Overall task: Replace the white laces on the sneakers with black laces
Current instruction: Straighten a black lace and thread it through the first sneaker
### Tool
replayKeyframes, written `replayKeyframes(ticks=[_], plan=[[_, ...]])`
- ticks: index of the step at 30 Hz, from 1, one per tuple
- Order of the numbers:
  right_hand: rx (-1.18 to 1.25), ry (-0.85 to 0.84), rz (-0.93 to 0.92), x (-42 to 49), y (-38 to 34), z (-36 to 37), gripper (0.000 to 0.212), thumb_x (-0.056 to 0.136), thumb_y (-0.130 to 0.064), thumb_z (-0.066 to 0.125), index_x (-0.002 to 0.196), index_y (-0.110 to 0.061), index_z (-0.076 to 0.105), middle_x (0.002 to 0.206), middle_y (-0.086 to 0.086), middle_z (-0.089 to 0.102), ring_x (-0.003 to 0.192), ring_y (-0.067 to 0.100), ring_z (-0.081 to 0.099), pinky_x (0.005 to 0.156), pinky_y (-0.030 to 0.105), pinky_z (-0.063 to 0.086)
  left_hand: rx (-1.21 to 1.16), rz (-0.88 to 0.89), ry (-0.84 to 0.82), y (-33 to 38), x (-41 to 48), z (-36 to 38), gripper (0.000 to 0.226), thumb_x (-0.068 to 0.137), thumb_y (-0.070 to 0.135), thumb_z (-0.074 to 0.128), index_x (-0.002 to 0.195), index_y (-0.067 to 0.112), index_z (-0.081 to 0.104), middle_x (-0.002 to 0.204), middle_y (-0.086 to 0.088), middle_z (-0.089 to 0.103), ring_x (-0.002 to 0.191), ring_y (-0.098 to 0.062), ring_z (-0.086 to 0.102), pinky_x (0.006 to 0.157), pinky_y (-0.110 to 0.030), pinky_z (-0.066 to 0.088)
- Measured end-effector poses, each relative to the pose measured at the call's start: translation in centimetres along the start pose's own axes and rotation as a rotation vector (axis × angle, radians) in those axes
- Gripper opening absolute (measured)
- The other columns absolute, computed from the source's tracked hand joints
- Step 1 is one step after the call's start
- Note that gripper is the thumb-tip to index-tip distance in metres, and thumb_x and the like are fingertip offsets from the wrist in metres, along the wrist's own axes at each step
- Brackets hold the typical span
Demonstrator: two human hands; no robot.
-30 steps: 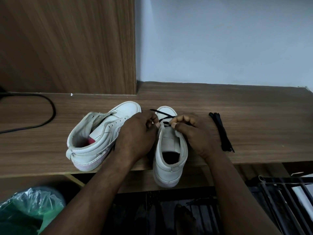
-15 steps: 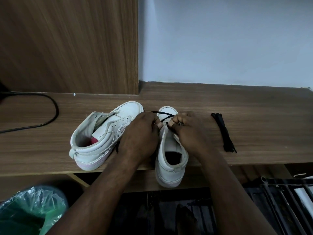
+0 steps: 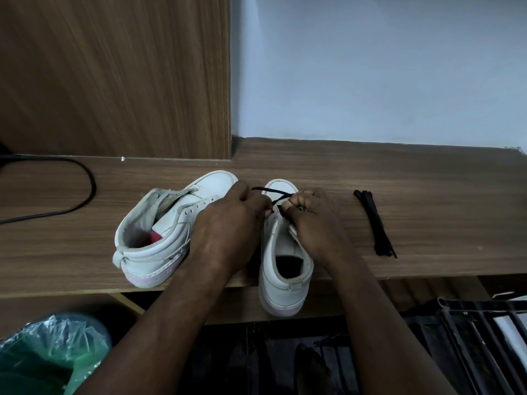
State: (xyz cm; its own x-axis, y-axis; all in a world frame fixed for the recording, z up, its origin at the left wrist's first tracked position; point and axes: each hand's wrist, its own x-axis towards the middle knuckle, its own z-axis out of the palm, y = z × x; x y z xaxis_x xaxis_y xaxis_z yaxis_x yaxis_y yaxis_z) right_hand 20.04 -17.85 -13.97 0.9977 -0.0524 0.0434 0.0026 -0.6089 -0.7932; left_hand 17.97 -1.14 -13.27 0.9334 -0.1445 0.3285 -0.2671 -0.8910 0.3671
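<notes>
Two white high-top sneakers stand on the wooden shelf. The left sneaker lies tilted on its side with no lace in its eyelets. The right sneaker stands upright, heel over the shelf's front edge. A black lace crosses its toe end. My left hand and my right hand each pinch that lace over the lowest eyelets, fingertips close together. A second black lace lies bundled on the shelf to the right.
A black cable curves over the shelf at the left. A wooden panel rises behind the left sneaker, a pale wall behind the right. Below the shelf are a green plastic bag and a dark metal rack.
My right hand has closed in over the tongue and now covers more of the sneaker's front. The view has drifted slightly. The sneakers have stayed in place.
</notes>
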Motion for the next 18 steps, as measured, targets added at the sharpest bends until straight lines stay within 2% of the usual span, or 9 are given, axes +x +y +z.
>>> replayKeyframes(ticks=[4, 7, 12, 14, 15, 17, 18], plan=[[-0.010, 0.002, -0.030, 0.0, 0.0, 0.1, 0.031, 0.101, -0.025, 0.061, 0.071, -0.036, 0.059, 0.100, -0.009, 0.053, 0.112, 0.021, 0.054, 0.107, 0.052, 0.038, 0.022, 0.008, 0.005, 0.2, -0.2, -0.4, 0.016, 0.094, 0.028, 0.067, 0.108, 0.029, 0.076, 0.107, 0.000, 0.060, 0.076, -0.036, 0.066, 0.058, -0.038, 0.049], [-0.018, 0.005, -0.026, 0.0, 0.0, 0.2, 0.028, 0.100, -0.030, 0.062, 0.073, -0.038, 0.060, 0.105, -0.005, 0.057, 0.114, 0.022, 0.053, 0.107, 0.051, 0.038, 0.049, -0.008, 0.002, 0.1, -0.3, -0.2, 0.016, 0.097, 0.030, 0.063, 0.109, 0.027, 0.074, 0.109, 0.000, 0.059, 0.080, -0.036, 0.067, 0.060, -0.040, 0.051], [-0.024, 0.009, 0.002, 0.1, 0.0, 0.1, 0.022, 0.098, -0.034, 0.064, 0.077, -0.037, 0.063, 0.111, -0.001, 0.059, 0.118, 0.023, 0.052, 0.108, 0.050, 0.039, 0.072, -0.066, -0.035, 0.6, -0.2, 0.7, 0.023, 0.100, 0.037, 0.048, 0.102, 0.018, 0.061, 0.113, -0.004, 0.053, 0.081, -0.038, 0.064, 0.059, -0.036, 0.037], [-0.048, 0.013, -0.002, 0.1, -0.1, 0.1, 0.021, 0.098, -0.036, 0.065, 0.077, -0.037, 0.063, 0.109, -0.002, 0.059, 0.117, 0.022, 0.052, 0.108, 0.049, 0.039, -0.038, -0.164, -0.042, 0.5, 0.2, 0.8, 0.021, 0.098, 0.036, 0.049, 0.092, 0.022, 0.063, 0.103, -0.001, 0.055, 0.083, -0.034, 0.061, 0.065, -0.036, 0.040], [-0.057, 0.011, -0.005, 0.1, -0.2, 0.1, 0.020, 0.097, -0.038, 0.066, 0.077, -0.037, 0.063, 0.109, -0.003, 0.059, 0.116, 0.021, 0.052, 0.107, 0.049, 0.039, -0.127, -0.243, -0.057, 0.5, 0.4, 0.6, 0.022, 0.096, 0.035, 0.051, 0.080, 0.024, 0.063, 0.091, 0.003, 0.057, 0.081, -0.031, 0.059, 0.066, -0.035, 0.041], [-0.061, -0.001, -0.014, 0.0, -0.4, 0.3, 0.021, 0.096, -0.042, 0.066, 0.075, -0.037, 0.063, 0.108, -0.003, 0.060, 0.115, 0.019, 0.052, 0.106, 0.047, 0.040, -0.365, -0.417, -0.119, 0.0, 1.2, 0.2, 0.033, 0.095, 0.031, 0.054, 0.063, 0.025, 0.059, 0.070, 0.005, 0.060, 0.076, -0.027, 0.058, 0.060, -0.032, 0.038], [-0.071, -0.003, -0.024, 0.0, -0.4, 0.3, 0.023, 0.096, -0.043, 0.066, 0.074, -0.037, 0.062, 0.107, -0.004, 0.061, 0.115, 0.017, 0.052, 0.106, 0.045, 0.039, -0.430, -0.447, -0.198, -0.2, 1.5, 0.1, 0.031, 0.097, 0.027, 0.055, 0.066, 0.023, 0.061, 0.070, 0.003, 0.065, 0.078, -0.030, 0.061, 0.057, -0.032, 0.038]])
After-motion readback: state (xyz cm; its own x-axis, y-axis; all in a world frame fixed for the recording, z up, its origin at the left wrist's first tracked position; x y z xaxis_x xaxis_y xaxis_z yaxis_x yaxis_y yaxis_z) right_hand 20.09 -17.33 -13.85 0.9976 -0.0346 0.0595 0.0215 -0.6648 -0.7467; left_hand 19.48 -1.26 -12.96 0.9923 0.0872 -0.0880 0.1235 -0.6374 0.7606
